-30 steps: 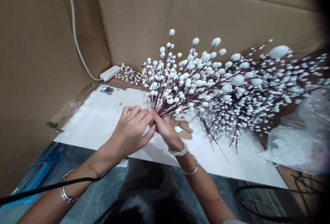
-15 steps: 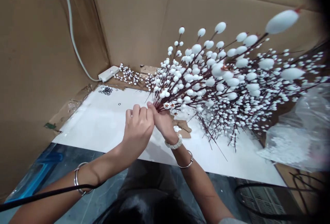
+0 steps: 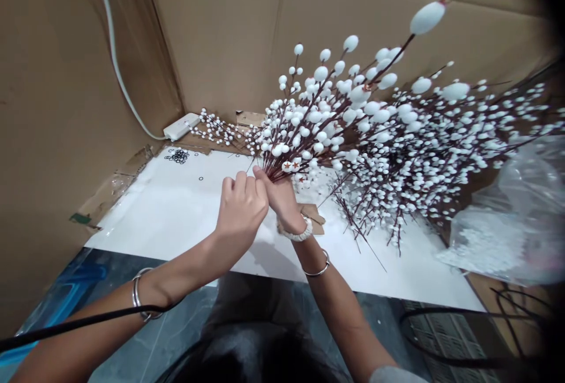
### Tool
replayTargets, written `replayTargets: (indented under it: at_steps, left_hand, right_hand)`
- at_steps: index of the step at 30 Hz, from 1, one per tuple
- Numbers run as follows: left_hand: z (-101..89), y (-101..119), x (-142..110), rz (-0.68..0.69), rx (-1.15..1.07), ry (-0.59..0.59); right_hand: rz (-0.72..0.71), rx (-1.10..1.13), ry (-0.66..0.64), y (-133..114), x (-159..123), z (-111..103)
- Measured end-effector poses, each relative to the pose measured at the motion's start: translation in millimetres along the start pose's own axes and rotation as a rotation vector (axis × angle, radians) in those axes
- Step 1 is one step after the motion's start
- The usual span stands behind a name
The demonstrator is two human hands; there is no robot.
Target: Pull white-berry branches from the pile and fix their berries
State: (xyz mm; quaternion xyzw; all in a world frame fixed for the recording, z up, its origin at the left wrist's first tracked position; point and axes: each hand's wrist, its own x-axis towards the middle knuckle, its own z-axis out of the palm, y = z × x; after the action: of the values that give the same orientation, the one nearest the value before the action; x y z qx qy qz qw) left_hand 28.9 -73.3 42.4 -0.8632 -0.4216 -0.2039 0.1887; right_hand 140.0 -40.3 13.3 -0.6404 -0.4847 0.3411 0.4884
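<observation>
My right hand [image 3: 282,199] is closed around the gathered stems of a bunch of white artificial berry branches [image 3: 318,118], its thumb lying along them. The bunch leans up and to the right, with dark red-brown stems and white berries of mixed sizes. My left hand [image 3: 242,203] is a fist pressed against the right one, at the lower ends of the stems; its fingers hide those ends. Behind and to the right of the held bunch lies a big heap of similar branches [image 3: 424,153], partly covered by it.
Small black rings [image 3: 177,156] lie on the white board [image 3: 154,212] at the left. A white power strip [image 3: 180,126] with a cable sits at the back. Cardboard walls [image 3: 229,30] rise behind. At the right are a clear plastic bag [image 3: 489,242] with white bits and a cardboard scrap [image 3: 312,218].
The held bunch has swung a little to the left, its tips shifting that way. Both hands stay together at the stems, with the view slightly shifted.
</observation>
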Motion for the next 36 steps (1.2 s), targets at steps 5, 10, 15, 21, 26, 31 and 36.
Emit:
replayTargets:
  at_steps: [5,10,15,21,26,31,36]
  left_hand:
    - [-0.4,2.9,-1.6,0.005,-0.024,0.018]
    - [3.5,-2.0,1.8,-0.007,0.000,0.031]
    - [6.7,-6.1,3.4,-0.011,-0.018,0.055]
    - [10.6,-3.6,4.2,-0.033,0.023,0.147]
    - [13.6,-0.9,7.2,-0.005,0.107,0.219]
    - [14.5,2.3,7.6,0.001,0.122,0.239]
    - [11.0,0.1,6.1,0.023,0.074,0.180]
  right_hand:
    - [-0.063,0.118,-0.025,4.6,5.1,-1.1]
    - [-0.107,0.109,0.007,5.3,4.6,1.1]
    - [-0.108,0.108,0.005,4.2,3.2,4.4]
    - [-0.068,0.092,0.006,2.5,4.6,2.6]
    - [-0.117,0.116,0.013,8.4,11.6,2.1]
    - [-0.148,0.202,0.010,14.7,19.6,4.9]
    - [-0.160,0.222,0.001,13.9,20.2,1.8]
